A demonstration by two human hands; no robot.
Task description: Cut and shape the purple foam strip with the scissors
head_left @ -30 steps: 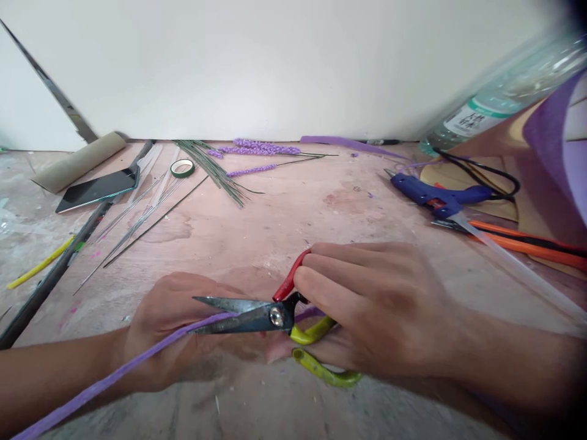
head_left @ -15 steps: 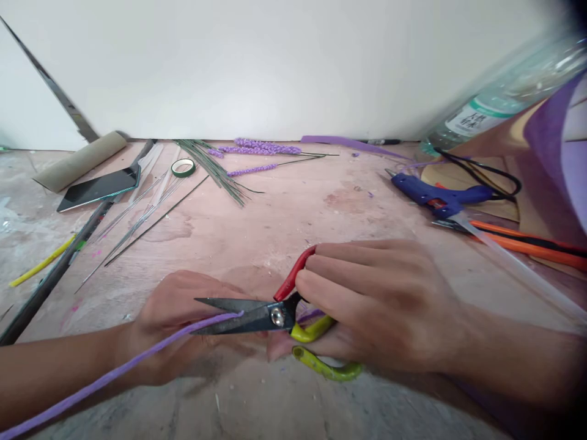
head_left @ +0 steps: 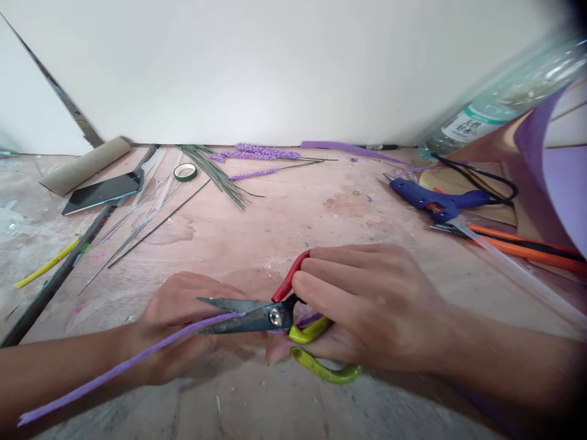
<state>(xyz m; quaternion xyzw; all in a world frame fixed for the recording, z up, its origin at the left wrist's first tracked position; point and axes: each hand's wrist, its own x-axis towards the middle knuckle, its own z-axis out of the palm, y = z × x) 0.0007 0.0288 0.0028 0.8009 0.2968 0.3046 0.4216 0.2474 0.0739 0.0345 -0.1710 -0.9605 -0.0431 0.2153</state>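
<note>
My right hand [head_left: 371, 299] grips scissors [head_left: 261, 318] with a red handle and a yellow one, their blades parted and pointing left. A narrow purple strip [head_left: 132, 363] passes between the blades and trails across my left forearm, its ragged free end at the lower left. More purple shows inside the handle loop. Behind the blades, my left hand [head_left: 178, 311] is closed, apparently around the strip; its fingertips are mostly hidden by the scissors.
Purple flower stems [head_left: 266, 153], green wires [head_left: 217, 174] and a tape roll [head_left: 185, 172] lie at the back. A phone [head_left: 105, 191] and cardboard tube [head_left: 87, 166] are left. A blue glue gun [head_left: 435, 198], orange-handled tool [head_left: 527, 247] and bottle [head_left: 481, 119] are right.
The purple strip has been drawn up toward the scissors, so its free end now shows at the lower left. Both hands keep nearly the same pose; the view has shifted slightly.
</note>
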